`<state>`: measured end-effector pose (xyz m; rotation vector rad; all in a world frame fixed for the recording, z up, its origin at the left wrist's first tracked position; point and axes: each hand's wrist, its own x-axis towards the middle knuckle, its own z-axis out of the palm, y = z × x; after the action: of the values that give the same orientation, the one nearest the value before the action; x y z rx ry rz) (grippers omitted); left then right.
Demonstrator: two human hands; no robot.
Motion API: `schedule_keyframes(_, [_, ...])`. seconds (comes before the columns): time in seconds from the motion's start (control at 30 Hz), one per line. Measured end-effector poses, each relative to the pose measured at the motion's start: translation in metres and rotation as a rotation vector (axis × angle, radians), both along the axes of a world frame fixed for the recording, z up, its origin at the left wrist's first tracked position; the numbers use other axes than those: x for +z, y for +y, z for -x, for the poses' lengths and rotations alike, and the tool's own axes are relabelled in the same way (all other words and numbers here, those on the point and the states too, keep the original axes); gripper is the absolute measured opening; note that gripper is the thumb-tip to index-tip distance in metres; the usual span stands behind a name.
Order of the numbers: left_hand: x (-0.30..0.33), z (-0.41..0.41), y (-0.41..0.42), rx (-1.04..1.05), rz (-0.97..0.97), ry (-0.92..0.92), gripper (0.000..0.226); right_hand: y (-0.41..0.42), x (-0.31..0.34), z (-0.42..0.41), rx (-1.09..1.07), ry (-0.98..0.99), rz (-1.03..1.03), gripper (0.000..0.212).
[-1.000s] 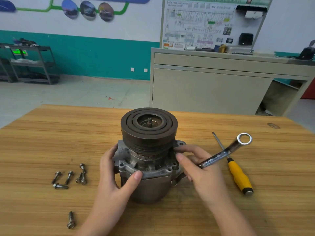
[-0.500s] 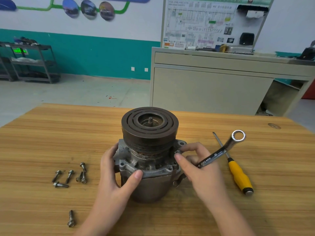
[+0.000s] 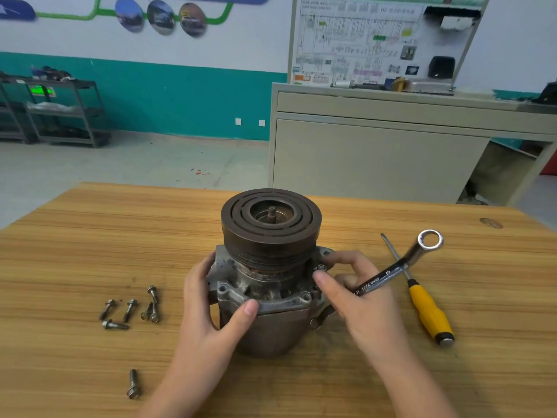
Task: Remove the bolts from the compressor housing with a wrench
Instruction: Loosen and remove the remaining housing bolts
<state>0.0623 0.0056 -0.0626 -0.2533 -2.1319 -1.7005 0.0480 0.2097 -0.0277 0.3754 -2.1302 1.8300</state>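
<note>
While the compressor (image 3: 268,285) is standing upright at the middle of the table (image 3: 331,387), pulley (image 3: 271,220) uppermost, we are observing both hands on it; the left hand (image 3: 208,315) is gripping the housing's left side, its thumb pressing on the front flange; the right hand (image 3: 358,300) is pinching a bolt (image 3: 322,268) between thumb and forefinger at the right flange, just under the pulley; the same hand's remaining fingers are curling round the wrench (image 3: 401,267), whose ring end is pointing up and to the right, clear of the housing; we are counting six loose bolts (image 3: 129,310) lying on the table left of the compressor, one apart nearer the front edge; a screwdriver (image 3: 422,300) with a yellow handle is lying to the right, beneath the wrench.
</note>
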Motion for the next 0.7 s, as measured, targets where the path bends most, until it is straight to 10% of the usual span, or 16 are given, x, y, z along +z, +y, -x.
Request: schedule_keyframes(0.7, [0.0017, -0.0004, 0.0001, -0.002, -0.004, -0.004, 0.066, 0.0006, -0.0012, 0.0020, 0.040, -0.006, 0.126, 0.018])
